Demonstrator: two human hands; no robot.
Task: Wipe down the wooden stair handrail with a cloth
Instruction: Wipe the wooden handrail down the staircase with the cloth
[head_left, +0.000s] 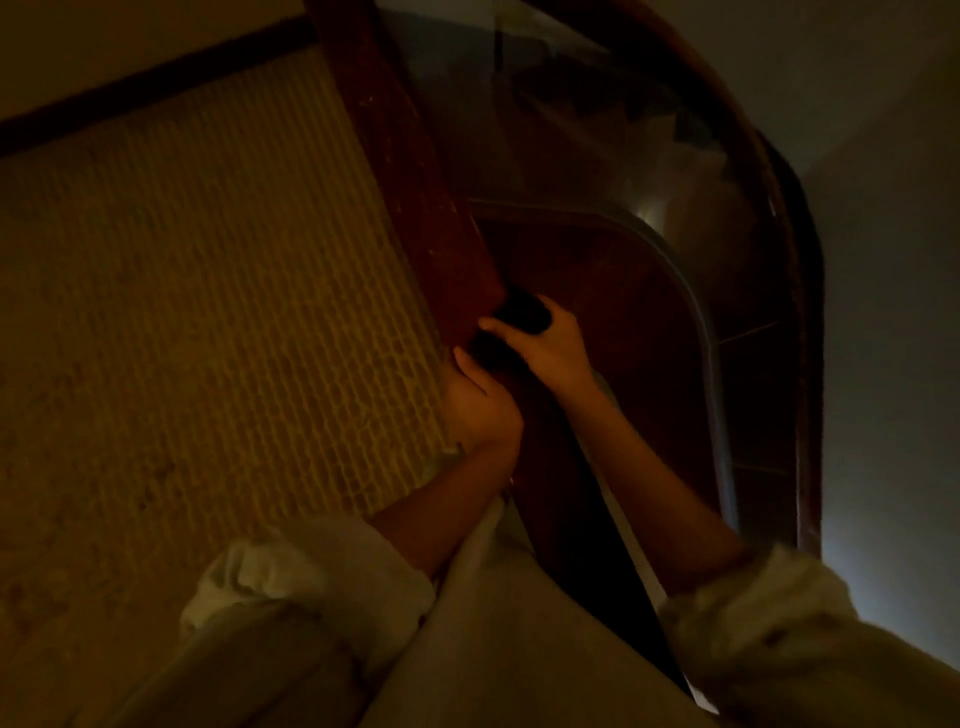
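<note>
- The wooden handrail (415, 171) is running from the top of the view down toward the person's body, and the dark cloth (522, 314) is sitting on its top face about halfway along, right where the wiping is going on.
- The right hand (553, 353) is lying over the cloth with its fingers curling round the wad and the thumb reaching toward the rail's left edge. Bunching the cloth this way is probably giving a firm pad to press against the wood.
- The left hand (483, 410) is sitting just behind the cloth on the rail's left side, its fingers wrapping over the edge. In this dim light the grip is hard to read exactly, but it appears to be clasping the rail itself, most likely to steady the body on the stairs.
- Both rolled-up sleeves (291, 577) are sitting well up the forearms, which is leaving the wrists free to move.
- The ribbed floor covering (208, 286) is lying to the left of the rail, and a curved stairwell edge (696, 312) is bending away to the right.
- The stretch of rail above the cloth is showing pale specks, so much of the wiping seems not yet done.
</note>
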